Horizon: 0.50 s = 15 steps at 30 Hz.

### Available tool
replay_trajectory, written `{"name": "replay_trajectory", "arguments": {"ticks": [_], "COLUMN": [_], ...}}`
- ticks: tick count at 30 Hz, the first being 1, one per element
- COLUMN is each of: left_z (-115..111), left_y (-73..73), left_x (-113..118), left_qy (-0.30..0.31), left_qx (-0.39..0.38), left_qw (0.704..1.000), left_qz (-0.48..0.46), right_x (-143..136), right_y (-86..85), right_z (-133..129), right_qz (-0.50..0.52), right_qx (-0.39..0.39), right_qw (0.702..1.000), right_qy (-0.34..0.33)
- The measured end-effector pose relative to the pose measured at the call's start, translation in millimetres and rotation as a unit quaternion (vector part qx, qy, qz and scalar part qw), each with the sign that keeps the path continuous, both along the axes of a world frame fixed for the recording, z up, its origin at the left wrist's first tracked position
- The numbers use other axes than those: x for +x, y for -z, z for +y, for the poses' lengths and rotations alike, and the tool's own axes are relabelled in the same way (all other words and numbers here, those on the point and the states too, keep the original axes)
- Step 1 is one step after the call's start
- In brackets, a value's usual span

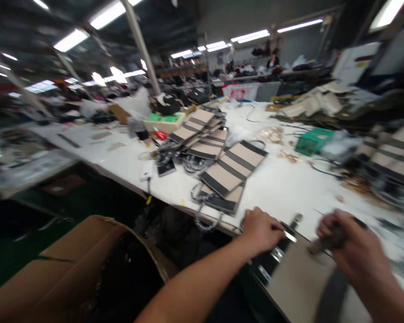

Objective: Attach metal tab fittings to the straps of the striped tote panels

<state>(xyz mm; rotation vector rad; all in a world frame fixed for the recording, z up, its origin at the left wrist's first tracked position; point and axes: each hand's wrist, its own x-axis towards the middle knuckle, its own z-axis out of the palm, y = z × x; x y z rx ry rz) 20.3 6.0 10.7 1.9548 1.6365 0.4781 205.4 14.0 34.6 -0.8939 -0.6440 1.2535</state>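
Note:
At the table's near edge lies a beige bag panel [299,278] with a black strip along its left end. Several shiny metal fittings [277,254] sit on that strip. My left hand [261,229] is closed at the strip's far corner, thumb and fingers pressed on the panel's edge. In my right hand [355,244], a dark, worn hand tool [328,241] is gripped above the panel, its tip pointing left. Motion blurs the tool, so its exact kind is unclear. A dark strap [331,296] curves across the panel below my right hand.
Striped beige-and-black panels [234,166] with corded handles are piled beyond my left hand. More panels [399,152] lie at the right. A green box [313,141] and loose brass-coloured pieces [272,135] are on the white table [283,179]. A cardboard box [77,264] stands at lower left.

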Motion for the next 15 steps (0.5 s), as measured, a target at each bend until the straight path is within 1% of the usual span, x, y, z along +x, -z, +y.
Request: {"name": "replay_trajectory", "arguments": {"ticks": [1, 2, 5, 7, 10, 15], "left_z": [2, 6, 21, 25, 26, 32], "left_y": [-2.3, -1.6, 9.5, 13.6, 11.2, 7.5], "left_x": [-1, -1, -2, -2, -2, -2], "left_qy": [0.003, 0.007, 0.024, 0.034, 0.043, 0.05], "left_qx": [0.0, -0.001, -0.006, 0.0, 0.009, -0.006], "left_qw": [1.0, 1.0, 0.998, 0.999, 0.999, 0.999], "left_qz": [-0.012, -0.025, -0.055, -0.042, -0.006, -0.001], "right_x": [0, -1, -10, -18, -27, -32], "right_y": [-0.7, -1.2, -1.3, -1.8, -0.7, 11.4], "right_z": [-2, -3, 1, 2, 0, 3], "right_qz": [-0.03, -0.038, -0.064, -0.067, -0.057, -0.049], "right_qx": [-0.011, -0.001, 0.061, 0.102, 0.131, 0.126], "right_qw": [0.999, 0.999, 0.996, 0.992, 0.989, 0.99], "right_qy": [-0.01, -0.004, 0.014, 0.023, 0.025, 0.035]}}
